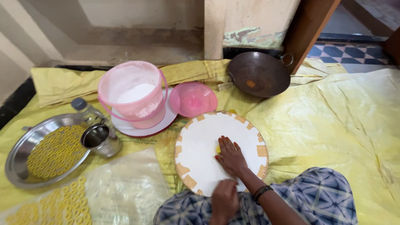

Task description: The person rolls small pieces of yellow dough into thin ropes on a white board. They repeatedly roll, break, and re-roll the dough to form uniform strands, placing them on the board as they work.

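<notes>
Pressing flat on a small lump of yellow dough, the right hand is working it against the round white board, fingers spread and closed on nothing. The left hand is resting at the board's six o'clock edge, loosely curled, holding nothing as far as I can tell. At nine o'clock, finished yellow dough rings are lying in rows on a clear plastic sheet, more filling the steel plate. So a good batch looks done. Beyond, at eleven o'clock, the pink bucket is still holding white flour, and the dark wok at one o'clock is sitting empty, so frying looks not yet begun.
</notes>
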